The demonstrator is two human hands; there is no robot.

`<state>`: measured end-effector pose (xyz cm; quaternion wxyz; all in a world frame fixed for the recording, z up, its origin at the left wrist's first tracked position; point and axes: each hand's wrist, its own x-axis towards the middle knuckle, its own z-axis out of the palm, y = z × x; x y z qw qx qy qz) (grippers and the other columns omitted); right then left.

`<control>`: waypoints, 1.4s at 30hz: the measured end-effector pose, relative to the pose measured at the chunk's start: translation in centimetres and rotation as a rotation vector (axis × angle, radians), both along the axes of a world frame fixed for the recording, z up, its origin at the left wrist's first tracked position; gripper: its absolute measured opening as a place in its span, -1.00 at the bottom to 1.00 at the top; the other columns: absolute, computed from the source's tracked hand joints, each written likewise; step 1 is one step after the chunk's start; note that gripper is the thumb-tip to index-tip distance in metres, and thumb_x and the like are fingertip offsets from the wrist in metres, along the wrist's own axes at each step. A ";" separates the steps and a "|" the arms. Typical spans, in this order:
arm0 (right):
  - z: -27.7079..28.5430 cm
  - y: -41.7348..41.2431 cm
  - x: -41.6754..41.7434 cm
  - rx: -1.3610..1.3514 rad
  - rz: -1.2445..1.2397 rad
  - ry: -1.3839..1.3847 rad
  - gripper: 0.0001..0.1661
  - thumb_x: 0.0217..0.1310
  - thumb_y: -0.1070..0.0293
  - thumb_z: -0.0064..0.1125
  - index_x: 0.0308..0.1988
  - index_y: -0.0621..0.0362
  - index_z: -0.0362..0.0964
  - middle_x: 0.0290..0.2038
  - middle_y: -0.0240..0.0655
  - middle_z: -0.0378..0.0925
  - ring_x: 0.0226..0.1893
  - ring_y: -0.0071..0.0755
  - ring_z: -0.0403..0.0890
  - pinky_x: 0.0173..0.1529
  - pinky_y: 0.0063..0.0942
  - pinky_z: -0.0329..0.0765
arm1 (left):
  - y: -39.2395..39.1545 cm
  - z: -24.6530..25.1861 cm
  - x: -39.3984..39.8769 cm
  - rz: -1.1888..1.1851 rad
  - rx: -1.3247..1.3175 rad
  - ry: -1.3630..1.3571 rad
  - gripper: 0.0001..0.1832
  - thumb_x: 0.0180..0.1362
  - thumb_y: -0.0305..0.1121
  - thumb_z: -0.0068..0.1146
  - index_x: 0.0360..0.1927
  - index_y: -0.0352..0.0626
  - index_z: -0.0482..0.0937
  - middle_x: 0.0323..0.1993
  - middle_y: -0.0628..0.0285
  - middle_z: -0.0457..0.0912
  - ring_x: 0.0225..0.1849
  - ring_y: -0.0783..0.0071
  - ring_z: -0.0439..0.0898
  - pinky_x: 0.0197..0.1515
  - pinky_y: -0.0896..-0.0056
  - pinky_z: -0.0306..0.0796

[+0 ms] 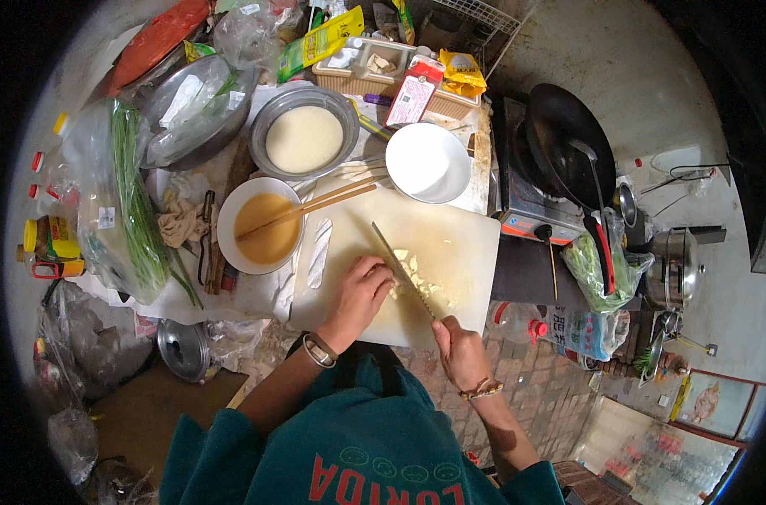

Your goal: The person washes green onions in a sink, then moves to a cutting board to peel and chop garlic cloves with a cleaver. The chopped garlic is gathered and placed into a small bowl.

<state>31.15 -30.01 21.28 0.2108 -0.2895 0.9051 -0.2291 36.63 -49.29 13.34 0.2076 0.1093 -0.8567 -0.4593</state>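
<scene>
On a white plastic cutting board (pixel 345 214), my right hand (pixel 464 353) grips the handle end of a kitchen knife (pixel 403 270), its blade slanting up to the left. My left hand (pixel 358 300) has its fingers bent beside the blade; whether they hold a piece underneath is hidden. Small pale yellow chopped pieces (pixel 426 288) lie along the blade, mostly on its right side. Left of the board, a white bowl (pixel 226 218) holds beaten-egg-like yellow liquid, with wooden chopsticks (pixel 339 197) across its rim. An empty-looking white bowl (pixel 428 163) stands at the board's top edge.
Behind the board is a metal basin (pixel 261 154) of pale batter-like contents. Bagged green scallions (pixel 130 202) lie left. To the right, a black wok (pixel 569 142) sits on a stove (pixel 537 211), with bagged green vegetables (pixel 594 278) in front. A red-and-white carton (pixel 414 95) stands behind.
</scene>
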 end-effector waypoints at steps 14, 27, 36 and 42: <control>0.2 -0.7 0.6 0.077 0.009 0.007 -0.64 0.35 0.14 -0.10 -0.31 0.25 0.37 -0.66 0.05 0.45 -0.58 0.16 0.55 -0.53 -0.10 0.45 | 0.5 -0.3 0.5 0.000 -0.041 0.051 -0.87 -0.04 -0.53 0.18 -0.39 -0.29 0.51 -0.29 0.12 0.47 -0.22 0.10 0.48 -0.18 0.18 0.38; -0.1 -0.5 -0.1 0.070 -0.079 -0.006 -0.62 0.36 0.14 -0.12 -0.32 0.26 0.38 -0.64 0.11 0.43 -0.55 0.23 0.52 -0.51 -0.07 0.40 | -0.2 1.1 2.3 0.000 -0.170 -0.117 -0.65 -0.06 -0.41 0.26 -0.16 -0.21 0.49 -0.15 0.12 0.44 -0.10 0.13 0.43 -0.03 0.16 0.29; -0.1 -1.2 -0.2 0.025 -0.014 0.070 -0.61 0.34 0.13 -0.09 -0.40 0.25 0.32 -0.65 0.06 0.46 -0.58 0.19 0.53 -0.54 -0.04 0.42 | -0.4 0.2 1.9 0.003 -0.179 -0.150 -0.67 -0.05 -0.40 0.24 -0.17 -0.19 0.50 -0.24 0.17 0.45 -0.16 0.16 0.44 -0.08 0.15 0.26; 0.7 -1.0 0.9 0.062 0.013 0.054 -0.61 0.33 0.11 -0.07 -0.39 0.24 0.32 -0.66 0.02 0.47 -0.61 0.15 0.54 -0.56 -0.09 0.44 | -1.0 1.1 4.2 -0.008 -0.171 -0.149 -0.65 -0.06 -0.38 0.24 -0.16 -0.20 0.49 -0.26 0.16 0.44 -0.17 0.16 0.44 -0.08 0.13 0.25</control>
